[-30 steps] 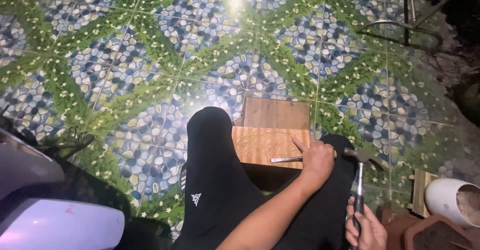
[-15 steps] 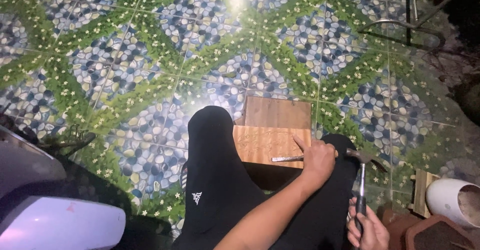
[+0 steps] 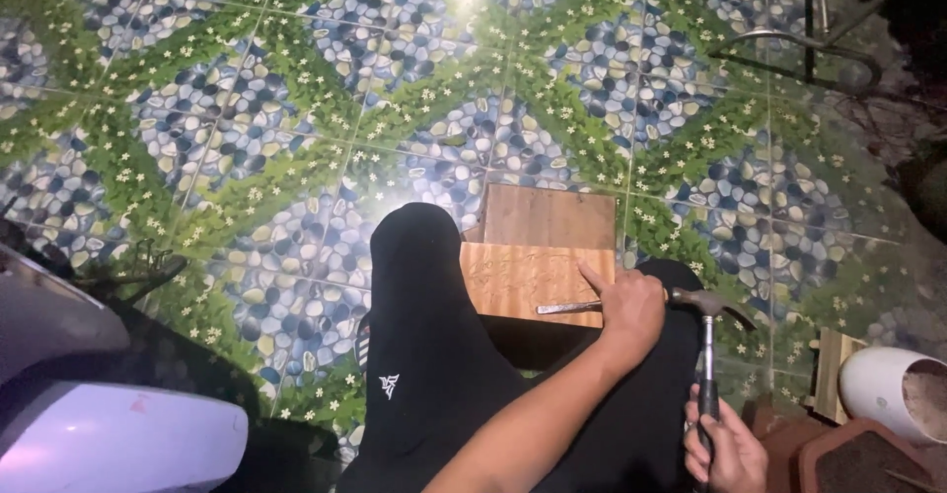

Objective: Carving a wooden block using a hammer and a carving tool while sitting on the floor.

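The left hand (image 3: 631, 308) pinches a chisel (image 3: 569, 307) against the wooden board (image 3: 513, 278) (carving step) — the right hand (image 3: 728, 449) clasps the hammer (image 3: 708, 355), poised beside; a controlled strike seems needed.

Black trousers (image 3: 434, 355) with small white emblem; bare forearms.

plank (image 3: 523, 276): matt wood | hammer (image 3: 706, 302): dull metal | floor (image 3: 296, 108): glossy tile

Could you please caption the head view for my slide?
Left hand steadies a chisel on a wooden board; right hand holds a hammer.
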